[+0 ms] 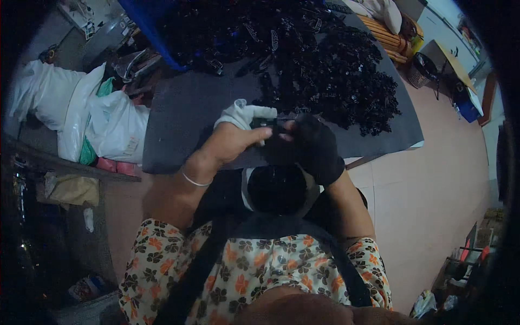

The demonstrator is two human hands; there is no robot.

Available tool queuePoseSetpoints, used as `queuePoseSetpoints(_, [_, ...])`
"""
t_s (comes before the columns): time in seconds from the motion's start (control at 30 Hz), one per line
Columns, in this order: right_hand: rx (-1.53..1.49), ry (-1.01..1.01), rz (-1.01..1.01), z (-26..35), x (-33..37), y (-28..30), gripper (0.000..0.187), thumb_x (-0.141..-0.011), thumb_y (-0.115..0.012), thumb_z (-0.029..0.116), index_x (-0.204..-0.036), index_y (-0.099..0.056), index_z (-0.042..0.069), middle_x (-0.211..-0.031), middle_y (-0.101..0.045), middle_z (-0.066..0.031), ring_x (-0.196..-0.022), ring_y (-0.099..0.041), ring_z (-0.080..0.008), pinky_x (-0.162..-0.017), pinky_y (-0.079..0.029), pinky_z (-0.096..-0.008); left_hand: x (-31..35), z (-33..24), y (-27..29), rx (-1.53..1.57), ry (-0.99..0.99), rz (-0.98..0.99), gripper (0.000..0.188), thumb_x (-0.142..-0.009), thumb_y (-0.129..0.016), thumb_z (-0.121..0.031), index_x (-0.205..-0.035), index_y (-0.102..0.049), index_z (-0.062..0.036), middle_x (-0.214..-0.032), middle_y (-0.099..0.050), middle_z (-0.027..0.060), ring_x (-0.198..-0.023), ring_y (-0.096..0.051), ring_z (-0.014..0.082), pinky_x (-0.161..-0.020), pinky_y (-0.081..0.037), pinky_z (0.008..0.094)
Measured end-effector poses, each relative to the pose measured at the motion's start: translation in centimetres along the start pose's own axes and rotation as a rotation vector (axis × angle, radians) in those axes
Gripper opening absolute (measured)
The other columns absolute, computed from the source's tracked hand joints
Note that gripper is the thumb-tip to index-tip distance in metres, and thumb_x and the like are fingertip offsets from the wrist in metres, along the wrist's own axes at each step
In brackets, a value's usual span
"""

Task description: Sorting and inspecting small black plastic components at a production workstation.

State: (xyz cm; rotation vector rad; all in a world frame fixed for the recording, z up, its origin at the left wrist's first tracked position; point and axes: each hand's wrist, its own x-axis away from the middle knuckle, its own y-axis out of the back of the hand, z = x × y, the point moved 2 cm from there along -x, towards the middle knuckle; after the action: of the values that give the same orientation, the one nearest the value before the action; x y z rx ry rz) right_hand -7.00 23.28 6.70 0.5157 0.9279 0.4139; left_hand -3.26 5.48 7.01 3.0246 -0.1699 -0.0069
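Over the table's near edge, my left hand [236, 129] grips a small dark part [264, 123] between its thumb and fingers. Pale white cloth covers the fingers of that hand, while its thumb is bare. My right hand [318, 149], in a black glove with bare fingertips, is closed at the right end of the same part. Its fingertips are pinched together, and whether they hold a second piece is too dark to make out. Just beyond both hands lies a large heap of small black parts [346, 76], some with pale outlines.
The heap rests on a grey-covered table [187, 116], beside a blue sheet or bin edge [154, 35]. White sacks [73, 108] stand at the left. A dark round object [276, 188] sits below my hands. To the far right are a black wire basket [421, 70] and pale floor tiles [428, 200].
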Motion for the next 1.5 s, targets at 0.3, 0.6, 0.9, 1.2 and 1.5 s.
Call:
queuePoseSetpoints(0.3, [0.032, 0.178, -0.070, 1.1, 0.5, 0.2, 0.029, -0.065, -0.070, 0.006, -0.092, -0.059, 0.006, -0.092, -0.059, -0.0111, -0.079, -0.058, -0.0271, -0.066, -0.047, -0.0339, 1.8, -2.8, -1.2, -0.290, 0.026, -0.062, 0.034, -0.081, -0.056, -0.002, -0.114, -0.053, -0.0011, -0.093, -0.062, 0.0070, -0.075, -0.058, 0.0086, -0.062, -0.050, 0.0231])
queuePoseSetpoints(0.6, [0.207, 0.308, -0.038, 0.2, 0.6, 0.6, 0.014, -0.067, -0.065, 0.004, -0.078, -0.056, 0.007, -0.089, -0.060, -0.0079, -0.076, -0.057, -0.0249, -0.065, -0.047, -0.0353, 2.1, -3.2, -1.1, -0.250, 0.073, -0.008, 0.033, -0.082, -0.057, -0.004, -0.114, -0.053, -0.0003, -0.098, -0.062, 0.0078, -0.075, -0.058, 0.0081, -0.063, -0.050, 0.0221])
queuePoseSetpoints(0.9, [0.164, 0.302, 0.018, 0.8, 0.3, 0.5, 0.022, -0.066, -0.066, 0.008, -0.086, -0.057, 0.006, -0.089, -0.058, -0.0086, -0.078, -0.057, -0.0267, -0.068, -0.046, -0.0354, 2.6, -2.0, -1.5, -0.128, 0.020, -0.106, 0.028, -0.083, -0.060, -0.012, -0.107, -0.057, 0.0010, -0.085, -0.062, 0.0041, -0.070, -0.054, 0.0048, -0.058, -0.045, 0.0189])
queuePoseSetpoints(1.2, [-0.254, -0.179, 0.322, 0.8, 0.7, -1.0, 0.033, -0.070, -0.069, 0.026, -0.091, -0.060, 0.002, -0.083, -0.059, -0.0150, -0.079, -0.058, -0.0307, -0.069, -0.046, -0.0358, 4.8, -3.4, -1.0, -0.724, -0.373, -0.044, 0.022, -0.074, -0.063, -0.009, -0.096, -0.063, -0.0041, -0.094, -0.063, 0.0136, -0.084, -0.061, 0.0243, -0.075, -0.047, 0.0321])
queuePoseSetpoints(1.5, [0.171, -0.259, 0.189, -1.1, 0.4, 2.0, 0.027, -0.075, -0.063, 0.021, -0.097, -0.062, 0.006, -0.087, -0.061, -0.0143, -0.079, -0.059, -0.0296, -0.069, -0.047, -0.0356, -3.7, -1.4, 3.5, -1.136, -0.417, -0.177, 0.023, -0.084, -0.052, -0.026, -0.096, -0.062, -0.0093, -0.091, -0.060, 0.0151, -0.086, -0.056, 0.0342, -0.075, -0.045, 0.0405])
